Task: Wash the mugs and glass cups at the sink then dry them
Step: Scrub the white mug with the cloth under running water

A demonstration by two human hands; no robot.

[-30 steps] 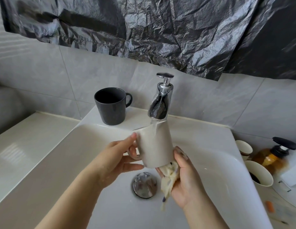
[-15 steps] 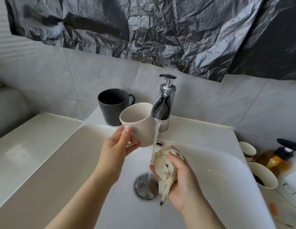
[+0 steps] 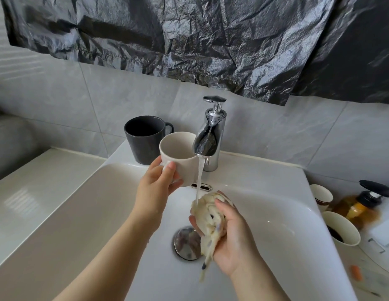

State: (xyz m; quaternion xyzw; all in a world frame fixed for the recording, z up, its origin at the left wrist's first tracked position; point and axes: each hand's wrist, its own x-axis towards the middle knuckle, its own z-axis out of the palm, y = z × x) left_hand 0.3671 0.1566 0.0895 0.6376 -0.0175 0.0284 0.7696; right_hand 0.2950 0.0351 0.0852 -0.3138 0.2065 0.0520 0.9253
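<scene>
The plain cream mug (image 3: 181, 158) is hanging open-side up just left of the faucet's (image 3: 209, 137) stream above the sink (image 3: 276, 181), the left hand (image 3: 155, 187) curling its fingers round the handle while the right hand (image 3: 233, 235) is squeezing a wet cloth (image 3: 207, 216) under the water.

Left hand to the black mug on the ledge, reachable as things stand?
Probably not yet: the left hand grips the white mug by its handle, and that mug is right in front of the black mug. Nothing else blocks the way.
</scene>
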